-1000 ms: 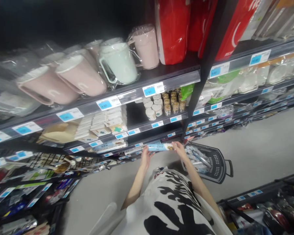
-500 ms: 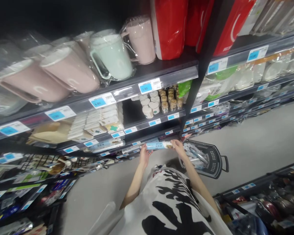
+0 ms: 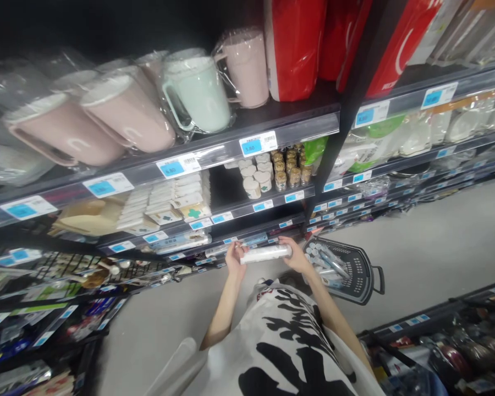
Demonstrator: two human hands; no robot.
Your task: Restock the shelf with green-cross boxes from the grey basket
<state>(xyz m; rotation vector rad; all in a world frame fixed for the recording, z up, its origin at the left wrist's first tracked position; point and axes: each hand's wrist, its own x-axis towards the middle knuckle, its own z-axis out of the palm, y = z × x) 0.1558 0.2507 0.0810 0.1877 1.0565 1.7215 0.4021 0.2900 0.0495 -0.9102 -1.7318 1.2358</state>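
Note:
A white wrapped roll (image 3: 266,253) lies nearly level between my two hands, in front of the lower shelves. My left hand (image 3: 235,259) grips its left end, with the fingers bent around it. The right end is held by my right hand (image 3: 293,255). Just to the right of my right hand, a dark grey basket (image 3: 358,272) stands on the floor with several clear and white rolled packs (image 3: 328,261) inside. Behind the roll, more blue and white packs (image 3: 185,241) lie on a low shelf.
Pink mugs (image 3: 126,113) and a mint mug (image 3: 200,93) in plastic fill the upper shelf (image 3: 214,151), with red packs (image 3: 297,49) beside them. Small jars (image 3: 293,173) stand below. Another stocked shelf (image 3: 437,324) is at the lower right. Grey floor (image 3: 160,324) shows around me.
The roll has turned in my hands from its blue printed side to a plain white side, and both hands sit slightly further left. The view has shifted slightly.

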